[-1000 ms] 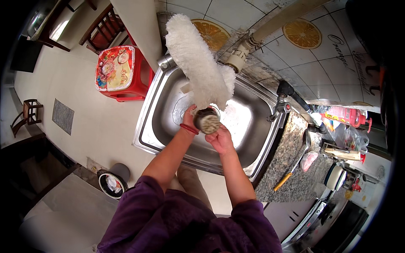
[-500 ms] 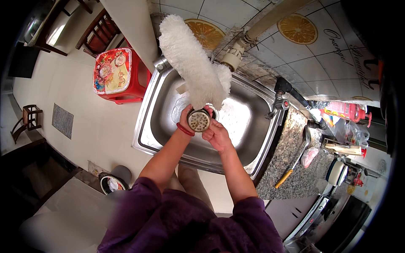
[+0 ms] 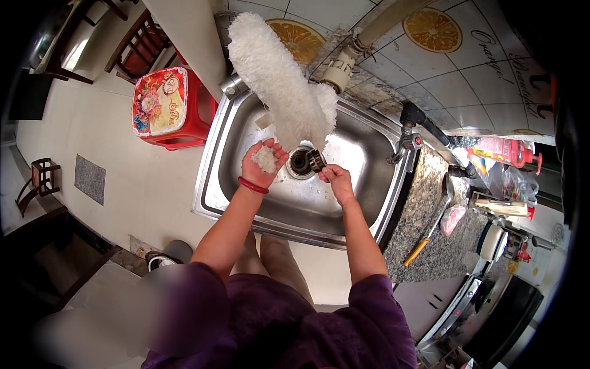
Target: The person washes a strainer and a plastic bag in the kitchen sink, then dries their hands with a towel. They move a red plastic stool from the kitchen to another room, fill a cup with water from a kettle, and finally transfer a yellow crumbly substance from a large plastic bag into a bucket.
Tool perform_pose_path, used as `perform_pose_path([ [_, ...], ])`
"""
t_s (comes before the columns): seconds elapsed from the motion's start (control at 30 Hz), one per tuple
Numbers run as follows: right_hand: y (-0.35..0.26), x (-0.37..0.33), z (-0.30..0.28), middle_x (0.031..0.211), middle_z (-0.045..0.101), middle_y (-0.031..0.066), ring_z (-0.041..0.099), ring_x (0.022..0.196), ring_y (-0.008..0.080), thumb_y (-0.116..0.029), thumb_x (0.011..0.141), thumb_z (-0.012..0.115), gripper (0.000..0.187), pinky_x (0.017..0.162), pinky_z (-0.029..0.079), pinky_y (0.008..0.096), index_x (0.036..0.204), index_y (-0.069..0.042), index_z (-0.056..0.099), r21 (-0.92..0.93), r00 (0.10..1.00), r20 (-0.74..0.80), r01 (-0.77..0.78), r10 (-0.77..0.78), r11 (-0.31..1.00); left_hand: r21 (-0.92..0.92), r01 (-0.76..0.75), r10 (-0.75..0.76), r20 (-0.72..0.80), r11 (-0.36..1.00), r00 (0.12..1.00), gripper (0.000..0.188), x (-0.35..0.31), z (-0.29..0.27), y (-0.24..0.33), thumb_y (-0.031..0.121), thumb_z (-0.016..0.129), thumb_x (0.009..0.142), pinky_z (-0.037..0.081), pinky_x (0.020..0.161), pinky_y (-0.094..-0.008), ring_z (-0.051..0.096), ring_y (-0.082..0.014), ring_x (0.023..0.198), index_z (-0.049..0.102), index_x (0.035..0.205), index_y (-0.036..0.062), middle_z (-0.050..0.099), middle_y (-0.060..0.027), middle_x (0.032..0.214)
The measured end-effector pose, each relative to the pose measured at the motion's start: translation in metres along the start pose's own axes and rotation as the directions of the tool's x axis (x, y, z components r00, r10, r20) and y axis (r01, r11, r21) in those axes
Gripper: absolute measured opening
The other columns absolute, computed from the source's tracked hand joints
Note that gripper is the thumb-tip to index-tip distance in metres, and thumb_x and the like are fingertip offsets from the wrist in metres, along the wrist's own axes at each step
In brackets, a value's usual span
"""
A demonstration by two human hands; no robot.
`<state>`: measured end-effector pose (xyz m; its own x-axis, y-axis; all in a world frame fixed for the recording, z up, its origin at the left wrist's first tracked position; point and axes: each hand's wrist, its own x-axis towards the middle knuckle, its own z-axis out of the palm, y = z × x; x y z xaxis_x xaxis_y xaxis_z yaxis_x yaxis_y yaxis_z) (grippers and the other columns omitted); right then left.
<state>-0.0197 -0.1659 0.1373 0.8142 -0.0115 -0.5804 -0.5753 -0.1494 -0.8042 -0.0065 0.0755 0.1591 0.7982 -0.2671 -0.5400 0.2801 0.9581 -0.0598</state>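
Palm up over the sink's left half, my left hand (image 3: 258, 173) is cupped with a clump of whitish scraps (image 3: 265, 160) resting in it; what the scraps are I cannot tell. In my right hand (image 3: 337, 182) is a dark metal sink strainer (image 3: 316, 160), gripped at its edge and tilted on its side. It is just right of the round drain (image 3: 300, 162), which lies uncovered in the stainless steel sink (image 3: 362, 209). A white fluffy cloth (image 3: 270, 61) hangs over the sink's far edge, its lower end reaching close to the drain.
A tap (image 3: 405, 149) stands at the sink's right corner. Right of it, a granite counter (image 3: 424, 227) holds a tool with a yellow handle (image 3: 417, 251) and a pinkish lump (image 3: 453, 219). A red stool (image 3: 161, 106) is at the left, a bin (image 3: 172, 255) at the lower left.
Both hands held the strainer together over the drain. They have parted: my left hand moved left and turned palm up with the scraps, my right kept the strainer and tipped it sideways.
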Motion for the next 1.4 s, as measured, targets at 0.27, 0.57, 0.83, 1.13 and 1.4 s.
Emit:
perform_pose_path([
  [0.27, 0.057, 0.017, 0.025, 0.090, 0.062, 0.0143, 0.059, 0.084, 0.0240, -0.013, 0.080, 0.053, 0.038, 0.076, 0.045, 0.0297, 0.118, -0.009, 0.047, -0.735, 0.988, 0.089, 0.151, -0.127, 0.661, -0.004, 0.081, -0.080, 0.073, 0.997, 0.994, 0.025, -0.018, -0.001, -0.001, 0.024, 0.042, 0.084, 0.045, 0.079, -0.0414, 0.056, -0.0303, 0.084, 0.054, 0.089, 0.0018, 0.058, -0.0152, 0.086],
  [0.57, -0.032, -0.058, 0.080, 0.101, 0.058, 0.0132, 0.057, 0.082, 0.0209, -0.027, 0.089, 0.040, 0.038, 0.077, 0.044, 0.0303, 0.116, 0.000, 0.045, 0.663, 0.803, 0.552, -0.587, 0.226, 0.464, -0.095, 0.178, -0.171, 0.076, 0.979, 0.982, 0.027, -0.060, 0.008, -0.053, 0.020, 0.039, 0.085, 0.046, 0.074, -0.0399, 0.057, -0.0289, 0.077, 0.054, 0.094, -0.0002, 0.060, -0.0130, 0.082],
  [0.83, -0.064, -0.086, 0.062, 0.109, 0.054, 0.0131, 0.055, 0.091, 0.0235, -0.035, 0.091, 0.034, 0.042, 0.084, 0.042, 0.0319, 0.115, -0.002, 0.047, 0.738, 0.752, 0.639, -0.539, -0.162, 0.407, -0.262, 0.134, 0.003, 0.463, 0.956, 0.886, 0.034, -0.124, 0.008, -0.089, 0.024, 0.038, 0.085, 0.044, 0.078, -0.0406, 0.057, -0.0302, 0.083, 0.056, 0.096, -0.0032, 0.059, -0.0174, 0.090],
  [1.13, 0.008, -0.066, 0.032, 0.076, 0.060, 0.0051, 0.054, 0.067, 0.0151, -0.028, 0.085, 0.050, 0.029, 0.066, 0.044, 0.0283, 0.090, -0.001, 0.060, -0.648, 0.889, 0.428, 0.428, -0.164, 0.631, -0.432, -0.312, 0.499, 0.436, 0.846, 0.750, 0.030, -0.276, -0.073, -0.002, 0.024, 0.040, 0.086, 0.043, 0.082, -0.0430, 0.056, -0.0322, 0.086, 0.057, 0.090, -0.0007, 0.058, -0.0159, 0.089],
  [1.4, 0.017, -0.094, 0.064, 0.073, 0.055, 0.0029, 0.045, 0.068, 0.0110, -0.025, 0.088, 0.043, 0.032, 0.065, 0.039, 0.0249, 0.087, 0.004, 0.058, -0.685, 0.937, 0.302, 0.341, -0.175, 0.644, -0.266, -0.856, 0.849, -0.182, 0.444, 0.497, 0.028, -0.485, -0.272, 0.020, 0.026, 0.043, 0.084, 0.042, 0.079, -0.0438, 0.055, -0.0301, 0.082, 0.058, 0.084, 0.0021, 0.058, -0.0145, 0.083],
])
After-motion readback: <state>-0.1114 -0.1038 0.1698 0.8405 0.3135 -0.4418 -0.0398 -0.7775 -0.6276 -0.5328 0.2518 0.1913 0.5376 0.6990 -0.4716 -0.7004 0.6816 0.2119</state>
